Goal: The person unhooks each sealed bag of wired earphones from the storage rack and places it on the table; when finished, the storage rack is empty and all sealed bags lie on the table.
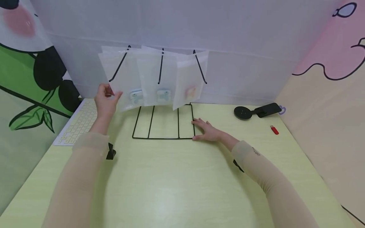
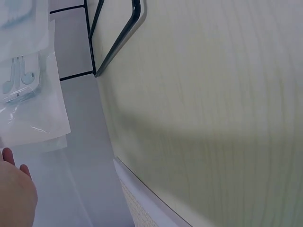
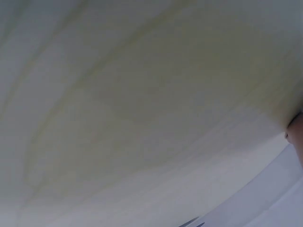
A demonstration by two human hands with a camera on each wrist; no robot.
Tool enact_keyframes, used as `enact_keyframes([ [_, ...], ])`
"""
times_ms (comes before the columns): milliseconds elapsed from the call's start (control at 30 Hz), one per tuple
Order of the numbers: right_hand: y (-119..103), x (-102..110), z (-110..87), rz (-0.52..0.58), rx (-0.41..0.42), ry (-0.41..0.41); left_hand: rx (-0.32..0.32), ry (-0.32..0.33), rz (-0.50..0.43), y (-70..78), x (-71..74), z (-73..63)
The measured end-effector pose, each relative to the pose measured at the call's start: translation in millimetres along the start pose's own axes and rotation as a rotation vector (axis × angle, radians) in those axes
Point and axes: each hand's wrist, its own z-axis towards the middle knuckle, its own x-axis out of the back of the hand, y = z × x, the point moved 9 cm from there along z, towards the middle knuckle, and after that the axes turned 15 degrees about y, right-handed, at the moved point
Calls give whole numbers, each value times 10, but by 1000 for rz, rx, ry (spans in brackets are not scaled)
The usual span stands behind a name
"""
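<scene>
A black wire display rack (image 1: pixel 163 138) stands on the table, its three hooks carrying translucent plastic bags. In the left bag (image 1: pixel 125 79) lies a small clear case of white earphones (image 2: pixel 21 80). The middle bag (image 1: pixel 151 72) has a similar pale case inside, and the right bag (image 1: pixel 189 72) a pinkish item I cannot make out. My left hand (image 1: pixel 105 103) pinches the left bag's lower outer edge between thumb and fingers. With fingers spread, my right hand (image 1: pixel 208 130) rests at the right side of the rack's base, its fingertips touching the wire.
At the left edge lies a white keyboard (image 1: pixel 81 122), partly behind my left arm. Toward the back right are a black folding stand with a round base (image 1: pixel 243 112) and a red USB stick (image 1: pixel 274 129). A pale cloth backdrop (image 1: pixel 242 69) hangs close behind the rack.
</scene>
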Motion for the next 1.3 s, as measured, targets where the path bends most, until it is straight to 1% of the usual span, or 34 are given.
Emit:
enact_keyframes([
  [133, 0, -2, -2, 1, -3, -6, 9, 35, -46, 5, 48, -19],
  [267, 9, -5, 2, -8, -1, -7, -4, 55, -53, 23, 109, -36],
  [333, 5, -3, 5, -8, 0, -6, 0, 65, -53, 33, 151, -39],
  [433, -7, 1, 6, -4, -2, -8, 18, 70, -45, 49, 212, -39],
  [533, -9, 3, 7, -3, -9, -14, 13, 58, -30, 76, 250, -28],
  [633, -6, 4, 9, -3, -10, -15, -10, 43, 1, 95, 275, -14],
  [767, -1, -1, 10, -5, -3, -12, -37, 35, 15, 122, 312, -1],
  [900, 23, -22, 13, -13, -6, -17, -62, 59, -14, 160, 377, 12],
  [967, 34, -30, 16, -17, -7, -20, -85, 76, -26, 186, 417, 19],
  [1300, 52, -17, 32, -2, -17, -13, -187, 119, -30, 333, 585, 16],
])
